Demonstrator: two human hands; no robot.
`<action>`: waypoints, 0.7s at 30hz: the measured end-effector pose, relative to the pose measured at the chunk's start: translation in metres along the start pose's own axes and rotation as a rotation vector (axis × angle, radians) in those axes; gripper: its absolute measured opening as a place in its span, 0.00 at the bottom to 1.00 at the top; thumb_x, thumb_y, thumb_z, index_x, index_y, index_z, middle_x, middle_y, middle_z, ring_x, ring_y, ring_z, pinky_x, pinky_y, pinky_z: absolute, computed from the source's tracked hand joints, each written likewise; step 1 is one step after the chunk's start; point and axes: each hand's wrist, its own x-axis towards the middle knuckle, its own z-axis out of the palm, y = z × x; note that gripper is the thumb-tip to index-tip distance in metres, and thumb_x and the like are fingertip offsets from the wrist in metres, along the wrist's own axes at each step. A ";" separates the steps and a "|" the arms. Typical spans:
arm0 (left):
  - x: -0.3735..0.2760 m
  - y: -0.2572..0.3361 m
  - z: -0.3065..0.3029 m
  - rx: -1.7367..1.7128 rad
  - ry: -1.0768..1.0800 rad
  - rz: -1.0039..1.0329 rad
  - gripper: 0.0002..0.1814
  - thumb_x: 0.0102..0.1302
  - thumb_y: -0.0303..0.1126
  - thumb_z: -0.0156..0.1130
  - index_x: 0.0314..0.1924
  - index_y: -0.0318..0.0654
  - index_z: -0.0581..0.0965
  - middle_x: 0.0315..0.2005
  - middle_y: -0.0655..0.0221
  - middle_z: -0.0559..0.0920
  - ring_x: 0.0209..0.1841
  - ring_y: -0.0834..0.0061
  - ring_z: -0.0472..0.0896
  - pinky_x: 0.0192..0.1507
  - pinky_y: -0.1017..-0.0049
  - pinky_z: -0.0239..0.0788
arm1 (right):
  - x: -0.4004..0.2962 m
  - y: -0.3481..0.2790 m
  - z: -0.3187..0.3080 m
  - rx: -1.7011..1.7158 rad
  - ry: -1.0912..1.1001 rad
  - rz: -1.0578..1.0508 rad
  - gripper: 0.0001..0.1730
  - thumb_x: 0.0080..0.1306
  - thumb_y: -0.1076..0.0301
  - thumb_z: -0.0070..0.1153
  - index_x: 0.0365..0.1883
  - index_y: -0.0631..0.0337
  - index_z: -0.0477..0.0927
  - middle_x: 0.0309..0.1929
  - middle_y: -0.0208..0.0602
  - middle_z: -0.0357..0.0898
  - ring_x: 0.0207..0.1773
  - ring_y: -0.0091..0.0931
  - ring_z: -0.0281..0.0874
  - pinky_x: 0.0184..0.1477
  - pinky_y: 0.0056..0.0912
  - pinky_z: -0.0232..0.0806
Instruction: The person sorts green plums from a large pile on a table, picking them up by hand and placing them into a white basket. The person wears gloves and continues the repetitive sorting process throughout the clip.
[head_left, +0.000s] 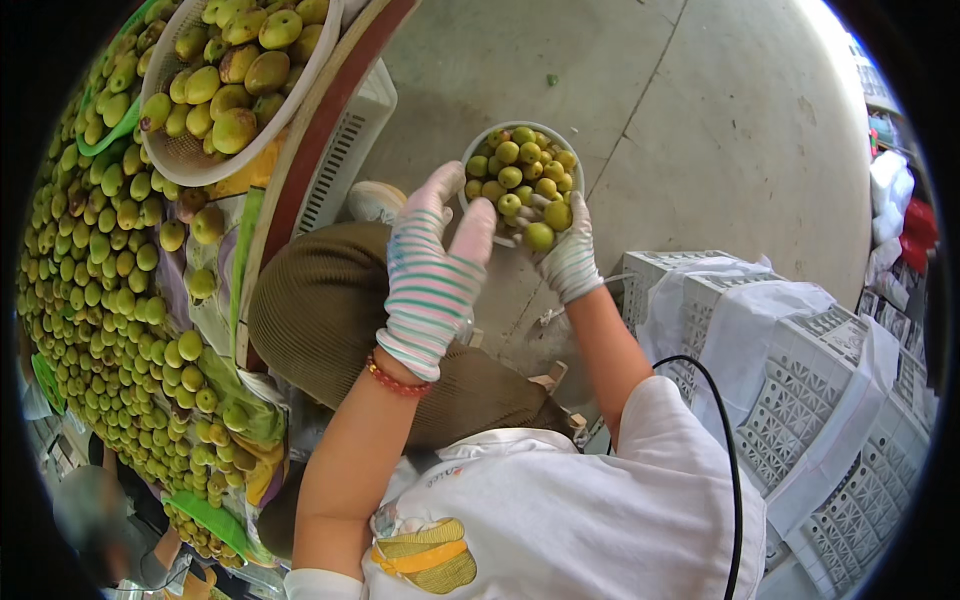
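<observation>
My right hand (571, 251), in a white glove with pale green stripes, holds two green jujubes (539, 237) at the near rim of a round white basket (577, 176). Several smaller green and yellowish jujubes (510, 177) fill that basket, which is beyond my hands. To its left is my left hand (442, 251), gloved in white with green stripes and pink fingertips. Its thumb and fingers are spread apart, and nothing shows between them. A red bracelet (397, 381) circles the left wrist.
On my left, a table with a raised edge (300, 161) bears heaped jujubes (112, 247), a large basket of bigger fruit (330, 45) and green trays (208, 517). A white crate (352, 135) stands beside it. Stacked crates (795, 405) are at right. Another person (112, 517) is at lower left.
</observation>
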 end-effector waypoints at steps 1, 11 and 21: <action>0.002 0.005 0.001 -0.126 0.022 -0.078 0.22 0.72 0.30 0.58 0.63 0.29 0.71 0.57 0.61 0.77 0.57 0.75 0.77 0.60 0.77 0.68 | 0.019 -0.004 -0.026 -0.006 0.038 -0.019 0.34 0.67 0.31 0.48 0.47 0.57 0.75 0.36 0.35 0.78 0.36 0.32 0.79 0.36 0.36 0.75; 0.007 0.020 0.001 -0.335 0.000 -0.211 0.18 0.72 0.29 0.57 0.60 0.32 0.75 0.53 0.67 0.81 0.54 0.81 0.77 0.57 0.82 0.67 | 0.082 0.030 -0.085 -0.133 0.513 -0.085 0.24 0.70 0.47 0.57 0.57 0.50 0.72 0.41 0.38 0.79 0.33 0.32 0.77 0.36 0.39 0.76; 0.003 0.023 -0.003 -0.401 0.042 -0.194 0.16 0.72 0.28 0.56 0.57 0.33 0.77 0.50 0.68 0.82 0.51 0.84 0.76 0.53 0.84 0.68 | 0.089 0.014 -0.107 -0.077 0.518 -0.229 0.20 0.71 0.54 0.56 0.53 0.56 0.72 0.38 0.44 0.78 0.31 0.33 0.77 0.32 0.42 0.75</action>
